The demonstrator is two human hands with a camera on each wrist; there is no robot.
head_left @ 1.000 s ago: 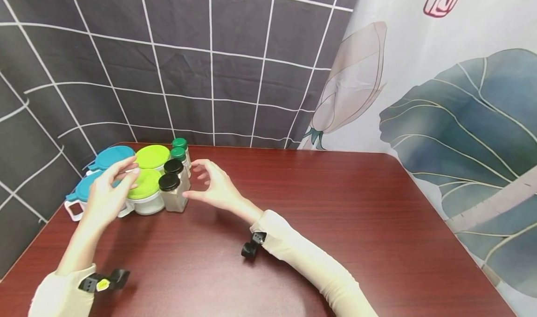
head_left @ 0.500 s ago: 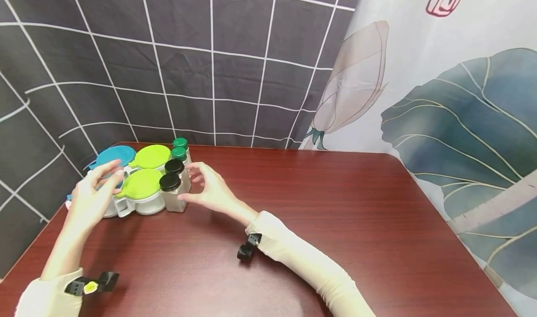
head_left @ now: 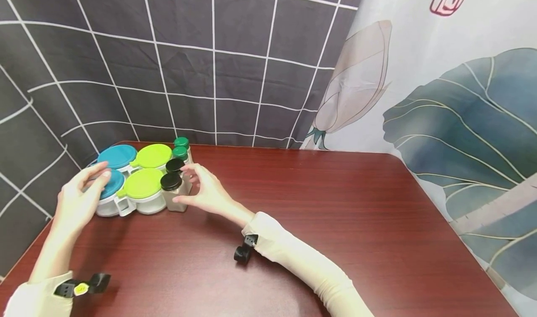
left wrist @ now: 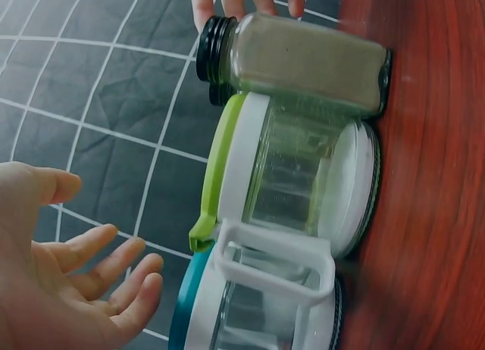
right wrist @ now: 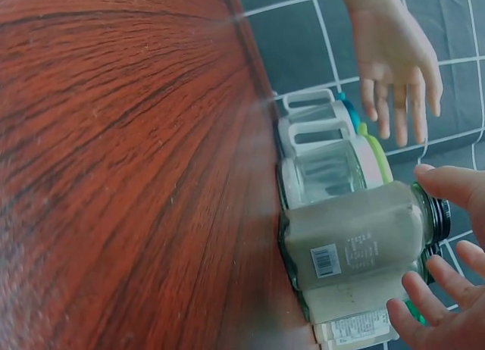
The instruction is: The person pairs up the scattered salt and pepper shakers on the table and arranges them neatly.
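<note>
On a glossy reddish-brown wood-grain tabletop (head_left: 356, 223), a close cluster of lidded containers stands upright at about ten o'clock. The left hand (head_left: 77, 203) is at half past eight of the cluster, its fingers loosely bent, thumb held away from them, gripping nothing; its fingertips overlap the front round glass jar with a blue lid and white collar (head_left: 112, 186) in the head view, and I cannot tell whether they touch. At three o'clock from that jar stands the front round glass jar with a lime-green lid and white handled collar (head_left: 143, 186); behind these two, towards twelve, are a second blue-lidded jar (head_left: 117, 156) and a second lime-lidded jar (head_left: 153, 156). At three o'clock from the front lime one is a square clear jar of greyish-brown powder with a black screw lid (head_left: 173, 200), bearing a white barcode label (right wrist: 325, 260); at its one o'clock is another black-lidded jar (head_left: 175, 165), then two small green-capped bottles (head_left: 180, 153). The right hand (head_left: 211, 193), at about half past three of the cluster, has its thumb and fingers spread apart just beside the black-lidded pair, clasping nothing; whether its thumb touches is unclear. Dark grey cloth with white grid lines (head_left: 243, 32) hangs towards twelve, and a white curtain printed with lotus motifs (head_left: 402, 9) hangs around two.
</note>
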